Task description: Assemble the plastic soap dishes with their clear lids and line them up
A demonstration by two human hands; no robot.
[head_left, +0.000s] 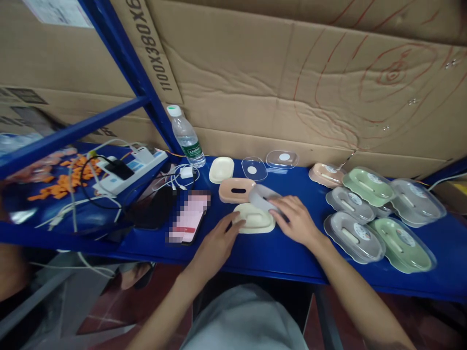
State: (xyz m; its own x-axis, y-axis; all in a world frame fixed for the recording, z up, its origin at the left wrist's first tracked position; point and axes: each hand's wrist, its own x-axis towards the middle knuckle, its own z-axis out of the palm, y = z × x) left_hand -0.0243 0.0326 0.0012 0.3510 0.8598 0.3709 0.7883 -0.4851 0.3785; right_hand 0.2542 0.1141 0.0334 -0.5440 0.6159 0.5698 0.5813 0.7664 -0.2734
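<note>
A cream plastic dish [255, 219], oval with a raised middle, lies on the blue tabletop in front of me. My left hand [221, 240] grips its left rim between thumb and fingers. My right hand [296, 218] is closed on a grey oval plastic piece [260, 197], tilted just above the dish's back edge; the fingers hide part of it. Behind, partly covered by the grey piece, sits a peach oval piece [228, 190] with a dark slot in its middle.
Behind lie a cream tray [221, 170] and two clear lids [250, 163] [277, 156]. Lidded oval boxes [359, 236] stand at right. A phone [189, 216], a water bottle [188, 138], cables [178, 180] and a power strip [134, 170] are at left. Cardboard [237, 73] backs the table.
</note>
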